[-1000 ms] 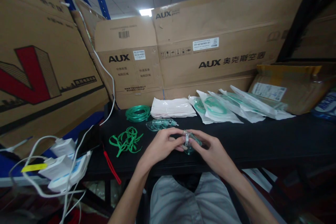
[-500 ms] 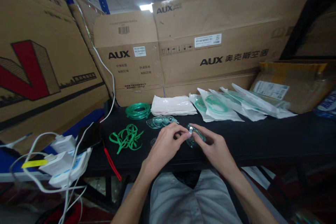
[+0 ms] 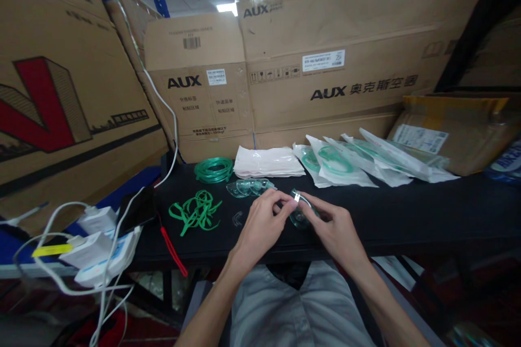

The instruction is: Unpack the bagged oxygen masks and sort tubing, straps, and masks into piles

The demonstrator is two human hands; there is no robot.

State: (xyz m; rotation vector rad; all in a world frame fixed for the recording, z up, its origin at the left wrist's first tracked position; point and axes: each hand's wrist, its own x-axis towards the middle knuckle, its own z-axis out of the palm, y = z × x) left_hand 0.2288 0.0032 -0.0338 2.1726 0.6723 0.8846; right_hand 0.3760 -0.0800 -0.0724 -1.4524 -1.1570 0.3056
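Observation:
Both my hands meet over the black table point(image 3: 407, 217), holding one clear greenish plastic mask point(image 3: 300, 216). My left hand point(image 3: 262, 222) pinches its upper edge near a small metal strip point(image 3: 297, 199). My right hand point(image 3: 334, 227) cups the mask from the right side. A second clear mask point(image 3: 248, 187) lies just behind my left hand. Loose green elastic straps point(image 3: 195, 211) lie to the left, and a coil of green tubing point(image 3: 214, 169) sits behind them. A small clear piece point(image 3: 238, 219) rests on the table by my left wrist.
A stack of white bags point(image 3: 268, 162) and several sealed packets with green tubing point(image 3: 345, 165) lie along the back. Large AUX cardboard boxes point(image 3: 325, 65) wall in the table. White chargers and cables point(image 3: 93, 249), a phone point(image 3: 138, 209) and a red strap point(image 3: 173, 252) sit at the left.
My hands have carried the mask a little farther from me and up the table. My left fingers have shifted to pinch at the metal strip.

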